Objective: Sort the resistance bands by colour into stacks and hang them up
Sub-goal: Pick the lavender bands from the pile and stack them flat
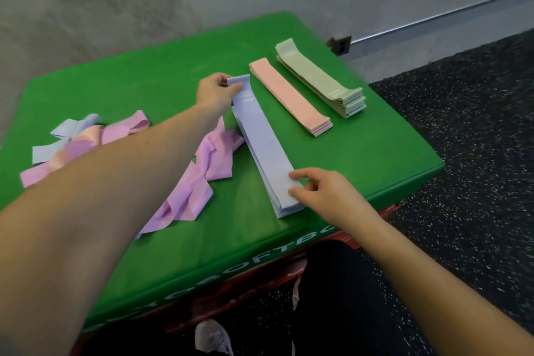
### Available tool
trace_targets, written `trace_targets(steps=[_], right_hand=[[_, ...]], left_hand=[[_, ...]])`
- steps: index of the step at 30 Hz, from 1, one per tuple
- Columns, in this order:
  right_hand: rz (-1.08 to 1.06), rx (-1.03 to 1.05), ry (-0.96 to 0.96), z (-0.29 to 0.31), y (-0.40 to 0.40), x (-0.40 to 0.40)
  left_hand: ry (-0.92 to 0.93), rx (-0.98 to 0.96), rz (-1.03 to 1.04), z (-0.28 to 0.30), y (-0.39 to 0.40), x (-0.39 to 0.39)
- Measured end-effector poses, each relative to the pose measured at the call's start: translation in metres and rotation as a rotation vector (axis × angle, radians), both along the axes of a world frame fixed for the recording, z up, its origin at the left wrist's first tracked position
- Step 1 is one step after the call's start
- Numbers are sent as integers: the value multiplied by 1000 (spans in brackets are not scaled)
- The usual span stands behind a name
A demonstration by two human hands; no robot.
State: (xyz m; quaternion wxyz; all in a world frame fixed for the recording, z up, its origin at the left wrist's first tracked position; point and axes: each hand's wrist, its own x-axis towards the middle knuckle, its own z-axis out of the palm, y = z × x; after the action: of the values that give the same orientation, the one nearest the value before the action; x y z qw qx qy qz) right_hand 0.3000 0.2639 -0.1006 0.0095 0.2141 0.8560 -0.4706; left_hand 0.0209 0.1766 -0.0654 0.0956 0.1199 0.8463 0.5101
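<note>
A stack of pale blue bands [264, 144] lies lengthwise on the green soft box [361, 153]. My left hand [215, 94] pinches the far end of the top blue band, which curls up there. My right hand [323, 192] pinches the stack's near end between thumb and fingers. To the right lie a flat stack of salmon-pink bands [290, 97] and, beyond it, a stack of pale green bands [319, 79]. A loose heap of lilac-pink bands [199, 179] lies left of the blue stack, partly under my left forearm, with a few blue bands [47, 150] and a peach one [86, 136] at the far left.
The green box rests on a red box [346, 237]. Black speckled rubber floor [476, 153] lies to the right. A grey wall [115, 9] stands behind, with a metal rail [433, 19] along its base. My shoes [213, 338] show below the box.
</note>
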Motion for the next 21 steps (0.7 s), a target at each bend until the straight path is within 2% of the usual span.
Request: trace_targets(steps=[7,12,21], right_hand=[[83,260,-42,-3,1,4],[82,313,-24,1,0,2],[63,332,86,14,-9,-3]], left_hand=[[141,-232,5,-37,3,-16],[382,-490,-74,-52,2,-18],[427,-293,-78,-26,-24,0]])
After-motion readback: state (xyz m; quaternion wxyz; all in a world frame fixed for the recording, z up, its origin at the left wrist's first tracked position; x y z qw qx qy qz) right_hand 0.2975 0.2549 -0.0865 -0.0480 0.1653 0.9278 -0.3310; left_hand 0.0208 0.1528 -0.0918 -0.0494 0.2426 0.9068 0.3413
